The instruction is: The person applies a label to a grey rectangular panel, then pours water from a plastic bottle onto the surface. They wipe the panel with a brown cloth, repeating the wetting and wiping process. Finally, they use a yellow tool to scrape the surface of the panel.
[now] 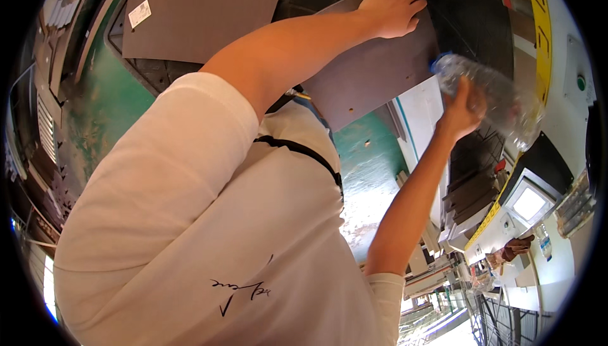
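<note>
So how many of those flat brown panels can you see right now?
2. One panel lies under the left hand, partly hidden by that arm. The other panel is at upper left, with a white label. Stacked dark boards at right may be more.

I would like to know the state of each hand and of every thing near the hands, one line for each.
Left hand: open, palm flat on the brown panel.
Brown panel: lying flat under the left hand.
Right hand: closed around the bottle.
Clear plastic bottle: held tilted, blue cap on; contents cannot be told.
Second brown panel: lying flat, untouched.
</note>
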`<state>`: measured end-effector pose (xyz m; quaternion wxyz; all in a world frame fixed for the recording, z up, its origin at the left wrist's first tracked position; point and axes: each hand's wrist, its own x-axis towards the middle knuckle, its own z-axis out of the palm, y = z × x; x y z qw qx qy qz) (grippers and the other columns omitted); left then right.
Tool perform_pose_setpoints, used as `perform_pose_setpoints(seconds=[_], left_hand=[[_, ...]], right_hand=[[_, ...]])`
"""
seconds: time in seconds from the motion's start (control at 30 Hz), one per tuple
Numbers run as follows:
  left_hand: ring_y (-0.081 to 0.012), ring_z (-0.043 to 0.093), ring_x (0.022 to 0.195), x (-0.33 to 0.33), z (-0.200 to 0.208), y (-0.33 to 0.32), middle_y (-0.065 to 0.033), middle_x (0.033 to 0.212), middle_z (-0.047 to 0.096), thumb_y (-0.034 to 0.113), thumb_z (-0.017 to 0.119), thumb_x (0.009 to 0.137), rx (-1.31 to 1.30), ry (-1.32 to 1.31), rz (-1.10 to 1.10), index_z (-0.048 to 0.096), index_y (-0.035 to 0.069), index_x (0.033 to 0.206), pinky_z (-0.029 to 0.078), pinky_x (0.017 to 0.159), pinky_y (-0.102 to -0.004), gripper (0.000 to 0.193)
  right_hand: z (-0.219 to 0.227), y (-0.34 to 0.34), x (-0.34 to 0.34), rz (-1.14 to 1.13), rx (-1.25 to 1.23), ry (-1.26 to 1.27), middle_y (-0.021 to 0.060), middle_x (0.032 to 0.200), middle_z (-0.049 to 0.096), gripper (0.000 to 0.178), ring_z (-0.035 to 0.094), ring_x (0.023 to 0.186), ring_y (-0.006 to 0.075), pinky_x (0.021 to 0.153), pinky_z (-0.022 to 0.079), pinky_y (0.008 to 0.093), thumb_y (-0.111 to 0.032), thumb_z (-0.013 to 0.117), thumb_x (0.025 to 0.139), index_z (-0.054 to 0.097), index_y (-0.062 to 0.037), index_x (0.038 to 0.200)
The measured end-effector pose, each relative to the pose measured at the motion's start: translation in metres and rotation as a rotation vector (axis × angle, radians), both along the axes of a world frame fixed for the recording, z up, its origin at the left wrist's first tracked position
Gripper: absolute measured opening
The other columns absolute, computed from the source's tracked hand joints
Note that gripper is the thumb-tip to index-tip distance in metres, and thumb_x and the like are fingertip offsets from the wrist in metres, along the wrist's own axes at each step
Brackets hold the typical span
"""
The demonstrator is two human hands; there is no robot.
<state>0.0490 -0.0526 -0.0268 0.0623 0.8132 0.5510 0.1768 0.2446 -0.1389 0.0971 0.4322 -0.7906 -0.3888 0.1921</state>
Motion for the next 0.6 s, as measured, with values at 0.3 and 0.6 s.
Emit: perform_pose_setpoints(seconds=[0.3,0.6], left_hand=[[-0.0357,0.029,0.154,-0.004,0.005,0.004,-0.0156,0.160,0.043,0.037,0.049,0.101,-0.025,-0.194,-0.069,0.057,0.006,0.143,0.031,0.117,-0.0623,0.054],[-0.0358,0.029,0.154,-0.001,0.002,0.005,-0.0152,0.161,0.043,0.038,0.048,0.101,-0.002,-0.163,-0.073,0.057,0.007,0.144,0.031,0.117,-0.0624,0.054]], right_hand=[[0.002,0.009,0.008,0.003,0.068,0.080,0.0193,0.124,0.069,0.054,0.071,0.104,0.0262,0.069,0.065,0.0333,-0.017,0.088,0.084,0.059,0.0074,0.123],[0.009,0.004,0.007,0.031,0.009,0.100,0.0183,0.123,0.069,0.059,0.070,0.105,0.0261,0.074,0.066,0.0364,-0.015,0.088,0.084,0.057,0.0056,0.129]])
